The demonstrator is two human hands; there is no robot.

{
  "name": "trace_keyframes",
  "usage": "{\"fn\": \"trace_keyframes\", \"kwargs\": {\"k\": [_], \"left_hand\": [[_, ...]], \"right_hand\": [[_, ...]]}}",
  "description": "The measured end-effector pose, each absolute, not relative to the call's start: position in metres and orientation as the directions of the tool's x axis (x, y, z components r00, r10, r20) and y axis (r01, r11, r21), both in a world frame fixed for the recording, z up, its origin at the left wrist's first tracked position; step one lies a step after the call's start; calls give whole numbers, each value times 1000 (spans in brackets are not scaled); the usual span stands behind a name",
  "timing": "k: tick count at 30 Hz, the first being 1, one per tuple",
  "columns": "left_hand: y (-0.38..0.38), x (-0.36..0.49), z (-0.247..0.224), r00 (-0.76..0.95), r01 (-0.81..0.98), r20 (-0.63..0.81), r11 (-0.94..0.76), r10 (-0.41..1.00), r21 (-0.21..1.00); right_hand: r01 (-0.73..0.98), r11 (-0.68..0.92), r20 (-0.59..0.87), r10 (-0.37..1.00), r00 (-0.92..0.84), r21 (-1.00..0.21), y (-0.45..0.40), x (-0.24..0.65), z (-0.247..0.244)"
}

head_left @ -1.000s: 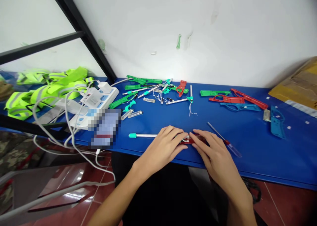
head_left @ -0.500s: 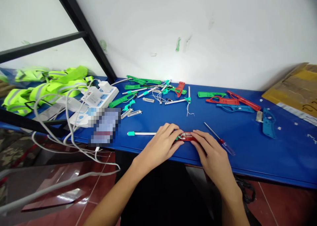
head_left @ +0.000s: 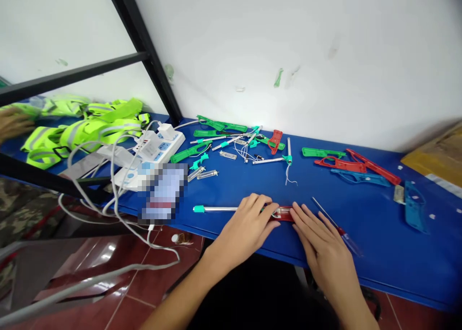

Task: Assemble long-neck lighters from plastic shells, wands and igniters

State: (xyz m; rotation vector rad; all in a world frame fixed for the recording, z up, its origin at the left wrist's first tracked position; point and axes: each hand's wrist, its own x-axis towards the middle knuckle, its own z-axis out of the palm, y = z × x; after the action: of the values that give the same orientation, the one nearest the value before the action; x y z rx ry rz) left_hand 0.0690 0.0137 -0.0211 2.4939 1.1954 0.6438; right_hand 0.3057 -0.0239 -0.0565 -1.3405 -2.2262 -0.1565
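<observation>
A long-nosed lighter lies near the front edge of the blue table, with a red handle shell (head_left: 285, 213) and a metal tube (head_left: 221, 209) with a green tip pointing left. My left hand (head_left: 250, 224) has its fingers closed around the left part of the handle, where thin white wire shows. With thumb and straight fingers, my right hand (head_left: 321, 243) grips the handle's right end and covers it. Between my hands the shell's open inside shows a clear part. A screwdriver (head_left: 341, 231) lies just beyond my right hand.
Behind are green handle shells (head_left: 191, 151), metal tubes with wires (head_left: 269, 161) and clear fuel tanks (head_left: 207, 174). Red shells (head_left: 339, 165) and a blue shell (head_left: 415, 207) lie right, near a carton (head_left: 440, 161). Left are a power strip (head_left: 169, 147), a phone (head_left: 164, 192), reflective straps (head_left: 83, 132) and another person's hand (head_left: 14, 123).
The view has shifted, so the table things sit further right and lower. My right fingers have straightened over the handle's end. Another person's hand has appeared at the left edge.
</observation>
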Motion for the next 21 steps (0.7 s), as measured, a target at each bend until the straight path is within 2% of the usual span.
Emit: {"fn": "trace_keyframes", "kwargs": {"k": [5, 21], "left_hand": [[16, 70, -20, 531, 651, 263, -587, 805, 481], [15, 74, -20, 514, 681, 285, -587, 809, 437]], "right_hand": [[868, 474, 436, 819, -373, -148, -29, 304, -58], [854, 500, 481, 790, -381, -144, -25, 305, -63]]}}
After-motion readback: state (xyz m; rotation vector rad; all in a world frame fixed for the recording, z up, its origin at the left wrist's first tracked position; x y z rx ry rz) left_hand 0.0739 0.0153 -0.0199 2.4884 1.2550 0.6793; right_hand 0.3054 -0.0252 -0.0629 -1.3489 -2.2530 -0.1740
